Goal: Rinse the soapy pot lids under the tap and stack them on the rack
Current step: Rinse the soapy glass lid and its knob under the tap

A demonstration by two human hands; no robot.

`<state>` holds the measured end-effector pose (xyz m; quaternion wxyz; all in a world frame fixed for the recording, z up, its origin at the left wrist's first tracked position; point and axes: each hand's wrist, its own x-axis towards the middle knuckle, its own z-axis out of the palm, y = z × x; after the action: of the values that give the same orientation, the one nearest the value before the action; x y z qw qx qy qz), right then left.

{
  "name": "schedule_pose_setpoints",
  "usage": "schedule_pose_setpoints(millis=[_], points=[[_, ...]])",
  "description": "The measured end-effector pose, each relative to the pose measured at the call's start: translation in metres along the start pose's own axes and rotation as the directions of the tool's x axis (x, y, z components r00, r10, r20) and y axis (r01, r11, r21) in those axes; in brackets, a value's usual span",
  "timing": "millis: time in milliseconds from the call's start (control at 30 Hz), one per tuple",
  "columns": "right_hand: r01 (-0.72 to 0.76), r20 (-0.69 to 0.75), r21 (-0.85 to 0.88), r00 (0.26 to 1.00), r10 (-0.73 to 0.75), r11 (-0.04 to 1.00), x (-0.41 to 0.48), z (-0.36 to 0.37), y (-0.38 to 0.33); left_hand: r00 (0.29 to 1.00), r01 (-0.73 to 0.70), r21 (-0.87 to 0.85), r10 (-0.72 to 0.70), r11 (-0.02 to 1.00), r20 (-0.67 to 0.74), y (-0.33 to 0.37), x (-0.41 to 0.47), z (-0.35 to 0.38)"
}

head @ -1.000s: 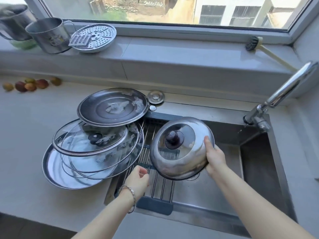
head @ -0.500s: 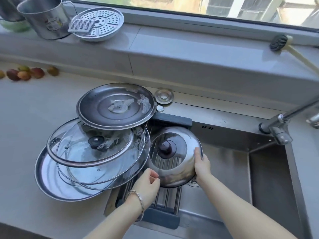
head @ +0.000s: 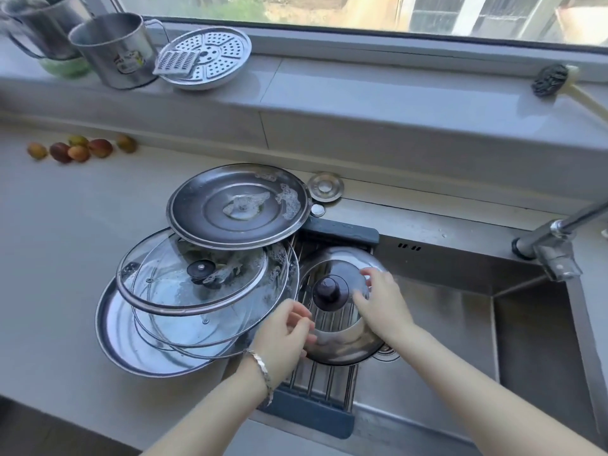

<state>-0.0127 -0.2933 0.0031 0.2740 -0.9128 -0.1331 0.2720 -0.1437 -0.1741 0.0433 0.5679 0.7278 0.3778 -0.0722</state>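
While resting on the rack [head: 317,378], domed lid [head: 335,348]; sink [head: 437,327].

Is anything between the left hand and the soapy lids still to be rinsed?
Nothing visible does. The left hand is by the rim of the stacked glass and steel lids; the domed steel lid with the dark knob lies on the sink rack, beside them.

We take the rack [head: 316,383] as our landmark: it lies across the left end of the sink [head: 444,324]. On it rests a domed lid [head: 335,347], knob up. Left of the rack, overlapping lids [head: 204,291] are piled on the table [head: 65,258]. The tap [head: 556,238] stands to its right, and fruit [head: 77,149] far behind-left.
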Motion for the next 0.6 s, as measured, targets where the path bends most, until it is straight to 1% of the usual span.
schedule_pose_setpoints(millis=[33,67,100,133,167,200,233,267,300,333,367,400,433,500,567,600], points=[[0.012,0.069,0.096,0.997,-0.018,0.995,-0.005,0.0,-0.017,0.997,-0.069,-0.004,0.069,0.998,-0.041,0.009,-0.002,-0.011],[-0.036,0.173,0.222,0.985,-0.003,0.974,-0.011,0.002,-0.035,0.985,-0.147,0.019,0.149,0.989,-0.087,0.018,-0.004,-0.023],[-0.126,0.298,0.358,0.954,0.015,0.925,-0.017,0.006,-0.053,0.965,-0.219,0.073,0.227,0.973,-0.134,0.026,-0.005,-0.036],[-0.245,0.432,0.465,0.902,0.023,0.851,-0.022,0.01,-0.071,0.94,-0.265,0.139,0.288,0.954,-0.182,0.032,-0.002,-0.05],[-0.353,0.54,0.525,0.842,0.017,0.774,-0.026,0.015,-0.088,0.918,-0.282,0.194,0.323,0.94,-0.231,0.04,0.001,-0.063],[-0.433,0.609,0.546,0.793,0.015,0.717,-0.028,0.021,-0.101,0.901,-0.267,0.255,0.335,0.929,-0.275,0.042,0.012,-0.08],[-0.496,0.65,0.556,0.76,0.024,0.667,-0.028,0.029,-0.113,0.902,-0.209,0.321,0.309,0.924,-0.302,0.042,0.025,-0.096],[-0.544,0.667,0.571,0.744,0.038,0.615,-0.028,0.035,-0.123,0.911,-0.121,0.351,0.244,0.928,-0.331,0.043,0.04,-0.112],[-0.582,0.676,0.594,0.735,0.047,0.555,-0.027,0.043,-0.132,0.923,-0.009,0.299,0.123,0.954,-0.365,0.044,0.056,-0.126],[-0.607,0.678,0.62,0.733,0.05,0.497,-0.026,0.049,-0.139,0.929,0.105,0.142,-0.046,0.984,-0.368,0.046,0.07,-0.139],[-0.621,0.674,0.644,0.737,0.053,0.447,-0.026,0.055,-0.144,0.924,0.22,-0.066,-0.23,0.973,-0.305,0.05,0.08,-0.148],[-0.625,0.664,0.665,0.746,0.059,0.409,-0.025,0.059,-0.149,0.908,0.313,-0.23,-0.361,0.921,-0.21,0.051,0.088,-0.156],[-0.622,0.653,0.688,0.755,0.055,0.374,-0.024,0.063,-0.151,0.888,0.384,-0.33,-0.442,0.862,-0.122,0.053,0.092,-0.162],[-0.606,0.629,0.731,0.777,0.034,0.313,-0.023,0.068,-0.156,0.874,0.44,-0.451,-0.485,0.777,0.016,0.056,0.099,-0.17],[-0.579,0.595,0.762,0.803,0.042,0.289,-0.023,0.072,-0.159,0.876,0.449,-0.496,-0.475,0.743,0.082,0.057,0.107,-0.172],[-0.561,0.575,0.774,0.817,0.046,0.294,-0.023,0.073,-0.16,0.875,0.452,-0.513,-0.474,0.73,0.097,0.058,0.11,-0.173]])
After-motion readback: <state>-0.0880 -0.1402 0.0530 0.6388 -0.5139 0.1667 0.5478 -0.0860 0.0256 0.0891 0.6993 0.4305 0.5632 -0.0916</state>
